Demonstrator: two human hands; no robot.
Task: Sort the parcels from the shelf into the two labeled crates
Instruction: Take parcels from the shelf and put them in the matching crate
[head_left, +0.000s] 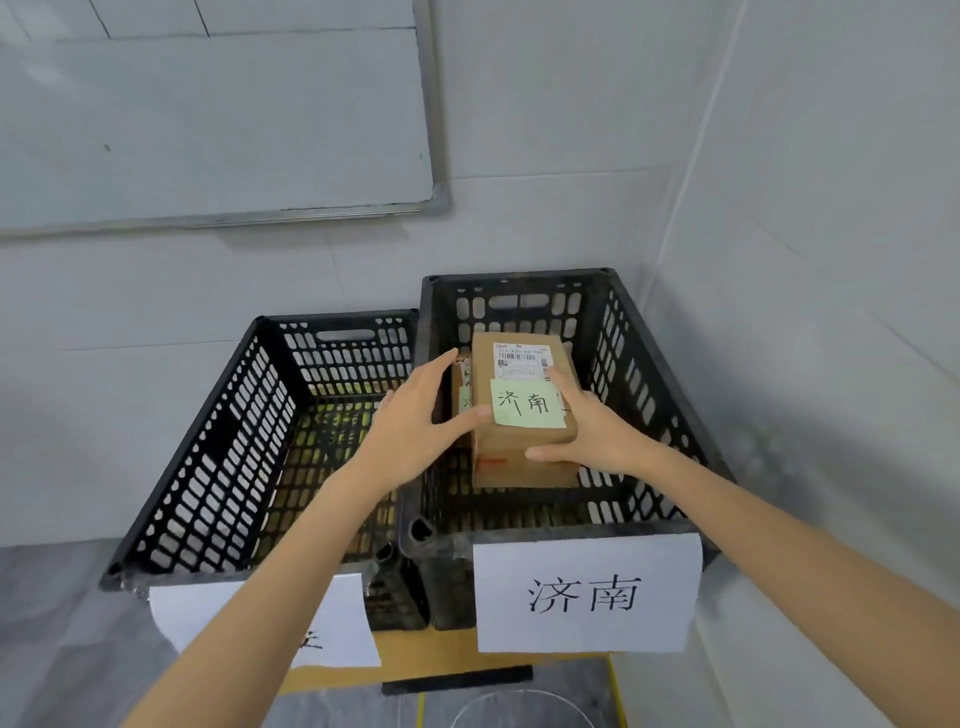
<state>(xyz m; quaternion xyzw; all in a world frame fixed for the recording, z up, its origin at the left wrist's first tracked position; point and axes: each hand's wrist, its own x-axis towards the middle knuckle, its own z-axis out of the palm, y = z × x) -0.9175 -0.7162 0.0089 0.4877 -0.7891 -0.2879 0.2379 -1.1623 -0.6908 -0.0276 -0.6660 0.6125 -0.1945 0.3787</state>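
A brown cardboard parcel (522, 457) with a shipping label and a green note reading 济南 hangs over the right black crate (665, 415), held between both hands. My left hand (415, 421) touches its left side, thumb on the front corner and fingers spread. My right hand (592, 431) grips its right side, thumb under the front edge. A second small parcel (461, 384) lies in the same crate behind my left hand, partly hidden. The right crate carries a white sign (587, 592) reading 济南. The left black crate (218, 457) has a white sign (337, 618) mostly hidden by my left forearm.
Both crates stand side by side in a corner on a low wooden board (415, 660), walls close behind and to the right. A whiteboard (208, 114) hangs on the back wall. Grey floor lies to the left, and a curved clear rim (519, 706) shows at the bottom.
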